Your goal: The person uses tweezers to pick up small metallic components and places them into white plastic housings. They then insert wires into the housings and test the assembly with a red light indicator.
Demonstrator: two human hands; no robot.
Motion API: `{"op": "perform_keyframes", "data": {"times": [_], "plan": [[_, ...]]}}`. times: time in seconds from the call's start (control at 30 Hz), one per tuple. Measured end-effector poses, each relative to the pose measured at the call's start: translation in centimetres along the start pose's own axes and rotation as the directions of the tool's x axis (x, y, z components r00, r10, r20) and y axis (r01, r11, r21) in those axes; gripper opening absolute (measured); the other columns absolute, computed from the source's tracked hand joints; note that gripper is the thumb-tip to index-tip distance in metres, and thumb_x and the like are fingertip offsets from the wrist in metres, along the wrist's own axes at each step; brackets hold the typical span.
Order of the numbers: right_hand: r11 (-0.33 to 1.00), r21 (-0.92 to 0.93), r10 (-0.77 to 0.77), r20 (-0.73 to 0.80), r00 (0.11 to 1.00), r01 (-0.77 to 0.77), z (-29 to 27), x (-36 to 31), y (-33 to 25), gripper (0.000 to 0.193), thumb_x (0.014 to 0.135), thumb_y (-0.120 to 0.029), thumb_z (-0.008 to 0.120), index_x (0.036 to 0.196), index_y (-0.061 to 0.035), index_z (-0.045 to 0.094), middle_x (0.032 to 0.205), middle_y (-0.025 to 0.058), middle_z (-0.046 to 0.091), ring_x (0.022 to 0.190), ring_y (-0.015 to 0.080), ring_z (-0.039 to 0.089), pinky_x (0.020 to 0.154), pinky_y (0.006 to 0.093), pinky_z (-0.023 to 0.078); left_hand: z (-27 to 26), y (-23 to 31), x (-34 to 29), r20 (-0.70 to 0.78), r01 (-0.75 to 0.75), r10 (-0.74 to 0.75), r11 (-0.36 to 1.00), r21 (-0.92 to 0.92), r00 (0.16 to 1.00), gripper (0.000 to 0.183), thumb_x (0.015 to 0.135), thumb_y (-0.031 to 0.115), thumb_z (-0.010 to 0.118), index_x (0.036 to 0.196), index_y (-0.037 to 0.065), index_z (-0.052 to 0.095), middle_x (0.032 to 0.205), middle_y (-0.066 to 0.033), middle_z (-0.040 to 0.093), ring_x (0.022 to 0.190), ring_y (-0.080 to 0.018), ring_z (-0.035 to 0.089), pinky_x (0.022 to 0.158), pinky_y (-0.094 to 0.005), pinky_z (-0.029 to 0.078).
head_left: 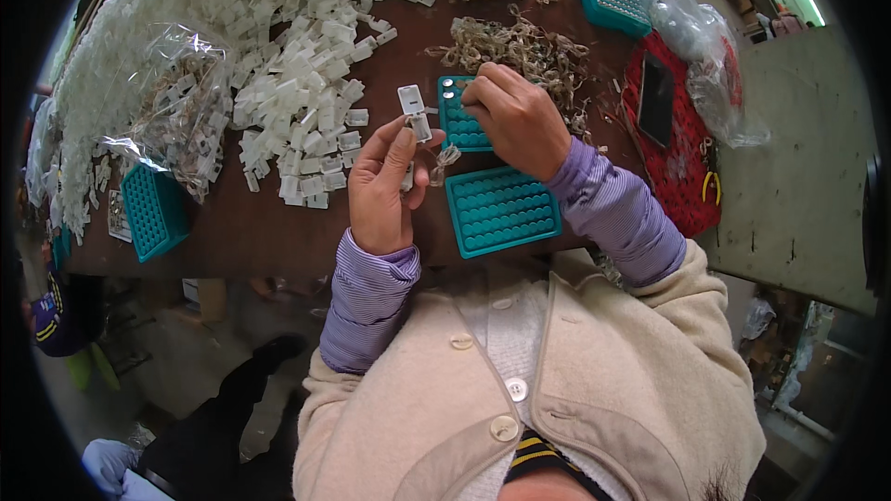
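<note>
Between the thumb and fingers of my left hand (385,176) is a small white plastic case (414,113), its lid hinged up. A thin clear cord (447,158) hangs beside those fingers. My right hand (516,111) reaches over a teal tray with round pockets (467,133), fingertips pinched together at its upper part. A few shiny round pieces (448,88) sit in that tray's upper left pockets. Whatever the right fingertips hold is hidden. Just below lies a second teal tray (504,211) with rows of round pockets.
Loose white cases (311,83) are heaped at left, beside a clear plastic bag (181,97). Coiled cords (520,51) lie beyond my right hand. Teal trays stand at far left (156,211) and far right (613,2). A phone (655,100) rests on red cloth (691,186), near yellow-handled pliers (712,184).
</note>
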State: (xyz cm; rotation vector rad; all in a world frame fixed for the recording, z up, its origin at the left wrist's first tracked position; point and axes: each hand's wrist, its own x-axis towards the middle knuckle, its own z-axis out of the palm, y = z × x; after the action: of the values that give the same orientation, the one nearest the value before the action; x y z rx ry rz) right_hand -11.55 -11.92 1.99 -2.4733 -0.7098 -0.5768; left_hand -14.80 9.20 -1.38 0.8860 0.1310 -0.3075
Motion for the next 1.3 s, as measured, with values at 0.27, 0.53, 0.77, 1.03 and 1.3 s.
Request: {"op": "perform_keyframes", "data": {"times": [0.27, 0.53, 0.77, 1.03, 1.3], "plan": [[0.981, 0.193, 0.012, -0.167, 0.986, 0.021, -3.2, -2.4, -4.1, 0.014, 0.085, 0.004, 0.075, 0.097, 0.0007, 0.068, 0.091, 0.0116, 0.063, 0.077, 0.0271, 0.069, 0.065, 0.0366, 0.058, 3.4, -1.3, -2.3, 0.111, -0.155, 0.126, 0.938, 0.311, 0.986, 0.039, 0.099, 0.014, 0.079, 0.135, 0.004, 0.068, 0.103, -0.0016, 0.073, 0.078, -0.0041, 0.063, 0.056, -0.0181, 0.045], [0.97, 0.238, 0.017, -0.23, 0.973, 0.04, -3.7, -3.0, -4.1, 0.016, 0.08, 0.003, 0.074, 0.095, -0.0009, 0.07, 0.088, 0.009, 0.067, 0.08, 0.0277, 0.07, 0.068, 0.0382, 0.06, 3.7, -1.4, -2.2, 0.158, -0.104, 0.052, 0.934, 0.341, 0.986, 0.036, 0.097, 0.012, 0.081, 0.13, 0.003, 0.069, 0.101, -0.0001, 0.075, 0.079, -0.003, 0.062, 0.062, -0.0194, 0.049], [0.977, 0.212, 0.029, -0.179, 0.983, 0.01, -0.6, 0.6, -0.4, 0.022, 0.083, 0.002, 0.075, 0.104, -0.0015, 0.076, 0.093, 0.0096, 0.069, 0.09, 0.0297, 0.067, 0.08, 0.0403, 0.057, 1.4, -0.1, -0.2, 0.065, -0.068, 0.062, 0.992, 0.108, 0.996, 0.024, 0.106, 0.016, 0.067, 0.125, 0.002, 0.069, 0.097, -0.004, 0.076, 0.061, 0.0001, 0.05, 0.05, -0.0168, 0.031], [0.983, -0.116, -0.14, 0.02, 0.99, 0.142, 3.0, 1.3, 1.8, 0.012, 0.078, -0.001, 0.071, 0.09, -0.0021, 0.071, 0.096, 0.0097, 0.063, 0.093, 0.0289, 0.061, 0.084, 0.04, 0.056, 0.9, -0.3, 0.2, 0.004, -0.062, 0.062, 0.993, 0.1, 0.998, 0.025, 0.104, 0.015, 0.07, 0.126, 0.003, 0.068, 0.095, -0.0032, 0.075, 0.063, -0.0002, 0.053, 0.051, -0.0165, 0.034], [0.957, 0.282, -0.019, -0.175, 0.984, 0.069, -0.1, 0.0, -0.5, 0.024, 0.078, -0.001, 0.08, 0.098, -0.0034, 0.067, 0.093, 0.0108, 0.065, 0.088, 0.0319, 0.063, 0.077, 0.0413, 0.055, 2.3, 0.0, -0.5, 0.037, -0.063, 0.055, 0.963, 0.262, 0.998, 0.031, 0.1, 0.012, 0.077, 0.128, 0.003, 0.068, 0.087, 0.0039, 0.068, 0.067, 0.0001, 0.053, 0.056, -0.0166, 0.038]]}}
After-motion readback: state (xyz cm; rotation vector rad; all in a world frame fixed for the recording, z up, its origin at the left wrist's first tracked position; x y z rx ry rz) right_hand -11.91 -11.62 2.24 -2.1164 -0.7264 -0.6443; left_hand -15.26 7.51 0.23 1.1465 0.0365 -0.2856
